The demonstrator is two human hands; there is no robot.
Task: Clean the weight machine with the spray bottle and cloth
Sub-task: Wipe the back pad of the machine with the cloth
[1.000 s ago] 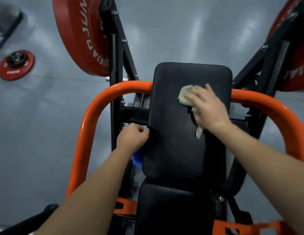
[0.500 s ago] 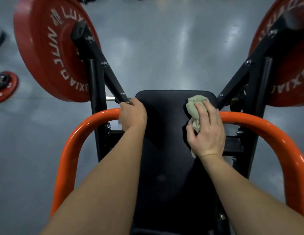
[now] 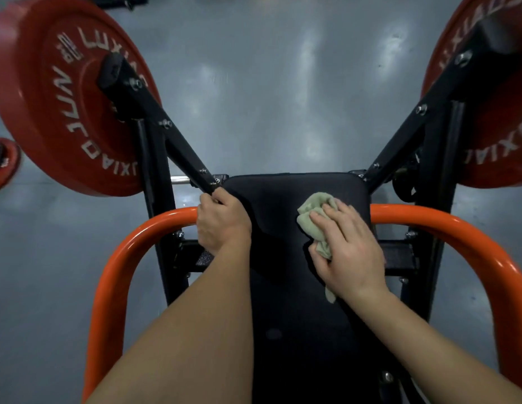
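Note:
The weight machine's black padded backrest (image 3: pixel 286 258) runs down the middle of the view, below me. My right hand (image 3: pixel 345 249) presses a crumpled pale green cloth (image 3: pixel 313 217) onto the pad's upper right part, fingers spread over the cloth and thumb curled round its lower end. My left hand (image 3: pixel 223 221) is curled round the pad's upper left corner, where a black frame arm meets it. No spray bottle shows in this view.
An orange tubular bar (image 3: pixel 123 258) loops round the pad on both sides. Black frame arms (image 3: pixel 155 118) rise to big red weight plates at left (image 3: pixel 59 106) and right (image 3: pixel 498 118). A small red plate (image 3: pixel 3 164) lies on the grey floor (image 3: pixel 268 83).
My left hand has gone from the pad's left edge up to its top left corner. My right hand has slid the cloth across the top of the pad; the view has tilted forward.

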